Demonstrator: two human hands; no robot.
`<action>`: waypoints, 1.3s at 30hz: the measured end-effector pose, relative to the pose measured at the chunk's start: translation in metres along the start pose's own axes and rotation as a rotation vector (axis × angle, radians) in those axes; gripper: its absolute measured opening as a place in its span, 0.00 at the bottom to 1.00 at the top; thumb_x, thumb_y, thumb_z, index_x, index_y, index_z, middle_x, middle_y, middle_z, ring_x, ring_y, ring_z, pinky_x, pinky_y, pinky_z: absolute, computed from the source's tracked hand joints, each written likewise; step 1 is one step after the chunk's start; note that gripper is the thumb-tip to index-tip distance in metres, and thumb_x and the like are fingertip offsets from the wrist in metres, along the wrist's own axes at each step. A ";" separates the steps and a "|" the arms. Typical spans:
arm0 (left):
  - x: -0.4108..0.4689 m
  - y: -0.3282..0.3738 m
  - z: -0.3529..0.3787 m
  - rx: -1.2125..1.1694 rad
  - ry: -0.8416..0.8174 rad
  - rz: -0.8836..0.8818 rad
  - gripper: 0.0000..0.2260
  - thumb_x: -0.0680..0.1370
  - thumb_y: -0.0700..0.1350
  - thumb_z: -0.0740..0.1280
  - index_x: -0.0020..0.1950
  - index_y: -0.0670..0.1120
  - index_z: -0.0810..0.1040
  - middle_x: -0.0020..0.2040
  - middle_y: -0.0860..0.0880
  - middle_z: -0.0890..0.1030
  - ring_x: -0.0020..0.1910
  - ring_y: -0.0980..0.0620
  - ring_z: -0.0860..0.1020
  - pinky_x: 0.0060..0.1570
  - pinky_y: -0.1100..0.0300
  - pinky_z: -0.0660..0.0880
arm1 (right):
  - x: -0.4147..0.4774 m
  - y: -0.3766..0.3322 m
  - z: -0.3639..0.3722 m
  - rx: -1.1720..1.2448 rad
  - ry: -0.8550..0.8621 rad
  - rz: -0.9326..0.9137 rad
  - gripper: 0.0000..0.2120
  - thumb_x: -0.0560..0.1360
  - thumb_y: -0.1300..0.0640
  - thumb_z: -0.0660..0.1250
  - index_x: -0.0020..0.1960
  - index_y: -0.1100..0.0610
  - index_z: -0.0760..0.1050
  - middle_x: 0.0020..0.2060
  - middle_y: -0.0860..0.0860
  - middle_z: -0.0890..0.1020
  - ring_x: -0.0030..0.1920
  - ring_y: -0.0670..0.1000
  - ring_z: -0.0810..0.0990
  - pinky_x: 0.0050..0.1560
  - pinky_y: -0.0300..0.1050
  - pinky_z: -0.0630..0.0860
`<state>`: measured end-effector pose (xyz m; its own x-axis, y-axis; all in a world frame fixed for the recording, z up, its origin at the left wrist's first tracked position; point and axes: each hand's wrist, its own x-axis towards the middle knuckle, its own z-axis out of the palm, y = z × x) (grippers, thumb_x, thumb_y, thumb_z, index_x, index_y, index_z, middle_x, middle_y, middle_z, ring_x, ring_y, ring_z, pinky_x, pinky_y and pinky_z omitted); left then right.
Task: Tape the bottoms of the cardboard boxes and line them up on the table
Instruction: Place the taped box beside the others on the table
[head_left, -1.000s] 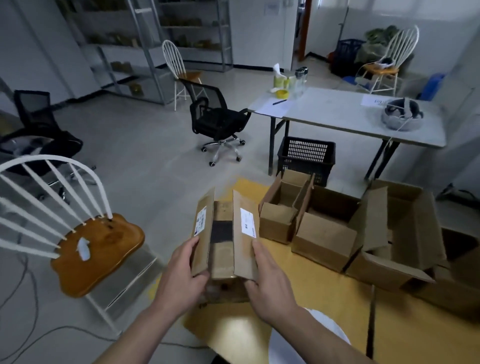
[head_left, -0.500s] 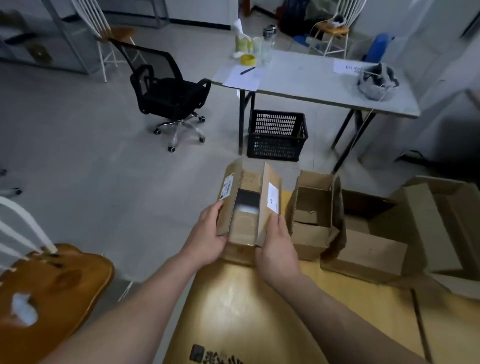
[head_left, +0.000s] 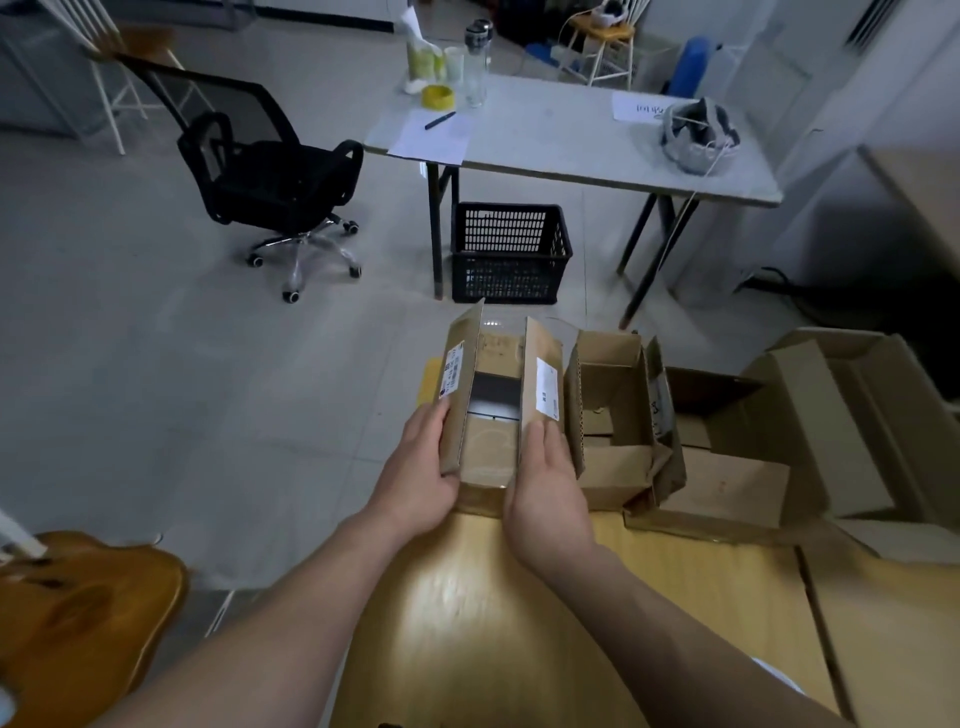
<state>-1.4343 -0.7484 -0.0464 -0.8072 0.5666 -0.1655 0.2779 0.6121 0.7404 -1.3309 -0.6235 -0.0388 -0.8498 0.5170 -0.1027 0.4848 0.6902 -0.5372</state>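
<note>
The person's left hand (head_left: 415, 467) and right hand (head_left: 545, 483) hold a small cardboard box (head_left: 491, 441) pressed between them. The fingers lie nearly straight along the outer faces of its two raised side flaps, with the thumbs at the near end. The box sits open side up at the far edge of the yellow table (head_left: 493, 623), right between the fingertips.

Just beyond the right hand's fingers, close against that flap, stands a second small box (head_left: 613, 415). Past it are a wider box (head_left: 727, 478) and a large box (head_left: 841, 415), all open side up in a rough row.

I'd say the work is well along, and this looks like the fourth box joining the line at its left end. A dark band crosses the floor of the held box between the fingers, but I can't tell if it is tape. None of the bottoms show, so I can't confirm the taping. What seems left is nudging this one square with its neighbour.
</note>
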 end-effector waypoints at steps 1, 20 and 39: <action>0.000 0.001 0.001 0.010 0.004 0.002 0.39 0.76 0.41 0.70 0.81 0.53 0.52 0.79 0.55 0.58 0.75 0.53 0.62 0.69 0.62 0.62 | 0.002 -0.001 -0.001 0.009 0.013 -0.001 0.30 0.74 0.65 0.61 0.74 0.59 0.55 0.72 0.57 0.63 0.73 0.59 0.63 0.73 0.54 0.66; -0.091 0.101 0.012 0.713 0.142 0.301 0.27 0.74 0.56 0.68 0.70 0.47 0.72 0.73 0.48 0.70 0.75 0.43 0.64 0.70 0.46 0.66 | -0.088 0.031 -0.091 -0.138 0.017 -0.199 0.30 0.78 0.52 0.63 0.77 0.53 0.60 0.76 0.50 0.64 0.77 0.52 0.61 0.73 0.47 0.65; -0.264 0.426 0.296 0.674 -0.035 0.869 0.24 0.78 0.59 0.63 0.72 0.51 0.72 0.71 0.53 0.74 0.71 0.53 0.70 0.67 0.55 0.70 | -0.360 0.337 -0.353 -0.315 0.378 0.244 0.16 0.78 0.44 0.64 0.63 0.50 0.74 0.60 0.48 0.78 0.62 0.52 0.75 0.58 0.50 0.75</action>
<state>-0.9485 -0.4742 0.1200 -0.1866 0.9590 0.2133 0.9801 0.1668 0.1077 -0.7883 -0.3980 0.1126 -0.5994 0.7870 0.1459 0.7466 0.6155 -0.2527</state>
